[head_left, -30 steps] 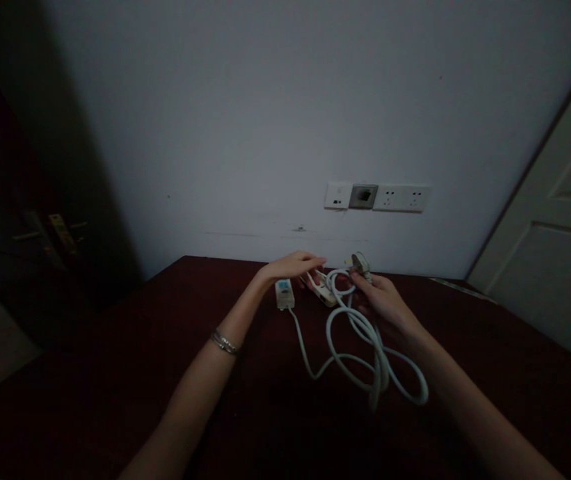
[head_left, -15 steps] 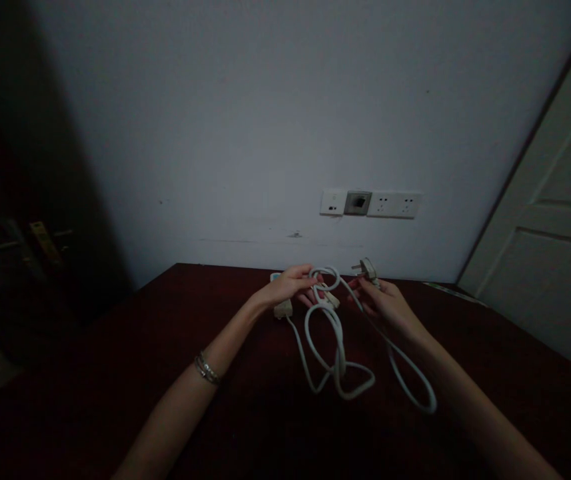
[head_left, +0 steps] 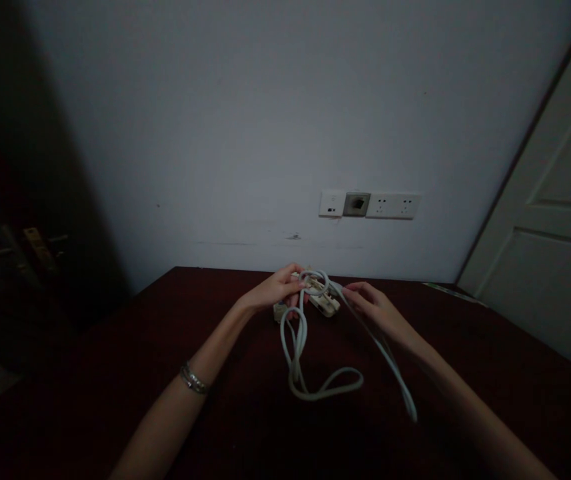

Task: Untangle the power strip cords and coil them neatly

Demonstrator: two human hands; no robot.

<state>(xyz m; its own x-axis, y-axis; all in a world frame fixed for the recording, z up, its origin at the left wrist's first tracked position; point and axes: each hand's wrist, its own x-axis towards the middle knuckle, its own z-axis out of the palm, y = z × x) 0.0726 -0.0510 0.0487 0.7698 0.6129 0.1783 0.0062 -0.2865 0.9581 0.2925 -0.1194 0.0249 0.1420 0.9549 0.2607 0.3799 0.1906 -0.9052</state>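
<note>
My left hand [head_left: 281,287] is closed around a looped white power cord [head_left: 291,360]. Small loops stand up by its fingertips, while longer ones hang below over the table. To the right, my right hand [head_left: 372,305] pinches another stretch of the cord, whose doubled end trails down beneath the wrist. Behind the left fingers lies a pale power strip [head_left: 329,307]; the hand and cord partly cover it. A light-coloured block [head_left: 279,312] shows under the left hand, and I cannot tell whether it belongs to the strip. The plug is not clearly visible.
A dark red table [head_left: 225,340] reaches back to the grey wall [head_left: 235,133]. Wall sockets [head_left: 392,205] are set above its far edge. A pale door [head_left: 560,220] stands on the right, with a dark door and its handle [head_left: 40,247] on the left.
The plug that stood up above my right hand no longer shows there. Both hands have shifted slightly left, and the hanging loops have swung left too. More of the power strip is visible.
</note>
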